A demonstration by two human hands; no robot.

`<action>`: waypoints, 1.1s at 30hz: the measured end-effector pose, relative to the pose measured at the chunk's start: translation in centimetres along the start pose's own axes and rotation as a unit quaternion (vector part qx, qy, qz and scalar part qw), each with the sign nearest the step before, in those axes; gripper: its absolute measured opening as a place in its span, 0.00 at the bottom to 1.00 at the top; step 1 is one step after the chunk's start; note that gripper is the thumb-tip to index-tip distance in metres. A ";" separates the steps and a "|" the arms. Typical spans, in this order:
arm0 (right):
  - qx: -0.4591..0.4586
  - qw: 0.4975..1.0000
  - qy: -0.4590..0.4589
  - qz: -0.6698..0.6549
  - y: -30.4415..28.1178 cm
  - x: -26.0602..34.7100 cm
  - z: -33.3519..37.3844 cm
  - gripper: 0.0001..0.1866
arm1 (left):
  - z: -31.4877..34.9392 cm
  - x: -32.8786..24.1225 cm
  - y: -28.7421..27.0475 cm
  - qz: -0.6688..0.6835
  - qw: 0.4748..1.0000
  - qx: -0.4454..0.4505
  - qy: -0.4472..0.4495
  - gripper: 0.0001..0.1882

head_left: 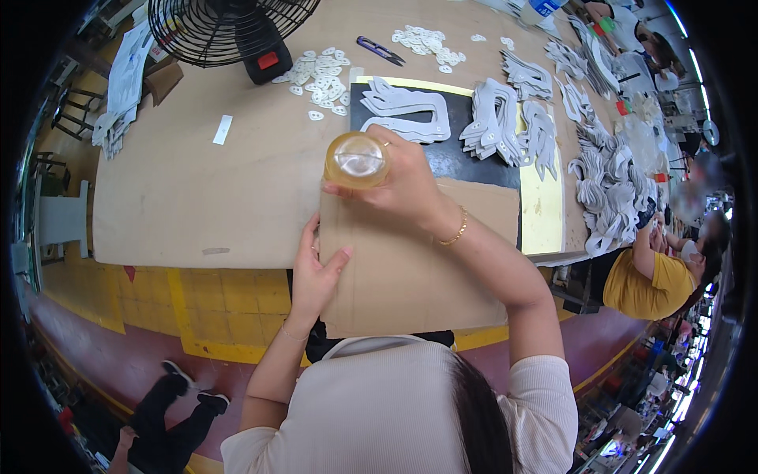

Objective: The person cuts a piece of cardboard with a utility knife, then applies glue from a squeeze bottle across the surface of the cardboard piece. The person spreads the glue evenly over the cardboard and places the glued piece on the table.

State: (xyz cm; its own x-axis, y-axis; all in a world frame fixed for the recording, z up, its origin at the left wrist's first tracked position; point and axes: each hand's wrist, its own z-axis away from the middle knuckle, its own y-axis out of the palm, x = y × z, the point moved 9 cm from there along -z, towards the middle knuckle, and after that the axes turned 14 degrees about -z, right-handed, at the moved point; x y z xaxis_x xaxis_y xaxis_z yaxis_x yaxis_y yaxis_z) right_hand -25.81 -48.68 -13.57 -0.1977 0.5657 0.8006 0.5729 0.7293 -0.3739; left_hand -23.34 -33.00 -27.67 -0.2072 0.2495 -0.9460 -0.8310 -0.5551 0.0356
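My right hand [407, 178] is closed round a yellowish, see-through round container [357, 160], perhaps a jar or bottle, seen end-on. It is raised above the far left corner of a brown cardboard sheet [418, 276]. At the sheet's left edge rests my left hand [318, 272], thumb apart and lying over the cardboard, fingers stretched away from me. Just beyond the container, grey U-shaped pieces [407, 110] lie on a black mat [462, 162]. More stacks of grey cut pieces [493, 122] sit to their right.
Small pale cut pieces [320, 75] are scattered beside a black fan [253, 39]. Thread snips [380, 50] lie farther back, a white strip [223, 129] to the left. Heaped grey pieces [608, 189] cover the right side, near a person in yellow [651, 276]. Another person's legs [178, 411] show lower left.
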 end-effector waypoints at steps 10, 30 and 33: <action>-0.128 0.973 0.128 0.145 -13.7 0.6 9.6 0.19 | 0.1 -0.5 0.1 -0.005 1.000 -0.007 -0.002 0.35; -0.419 0.887 0.188 0.059 -23.5 -2.4 19.8 0.19 | 0.1 -0.6 -0.2 -0.066 0.997 -0.028 -0.005 0.36; -0.365 0.910 0.174 0.094 -22.0 -2.2 18.4 0.20 | 0.1 -0.6 -0.3 -0.072 0.997 -0.031 -0.001 0.37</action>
State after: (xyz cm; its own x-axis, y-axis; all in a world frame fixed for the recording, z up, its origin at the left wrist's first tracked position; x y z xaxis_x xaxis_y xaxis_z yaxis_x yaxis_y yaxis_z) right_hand -52.62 -58.88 -15.69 0.1492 0.4058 0.9017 0.9713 0.1106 -0.2105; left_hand -22.99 -32.88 -27.11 -0.0895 0.3311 -0.9393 -0.8187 -0.5615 -0.1199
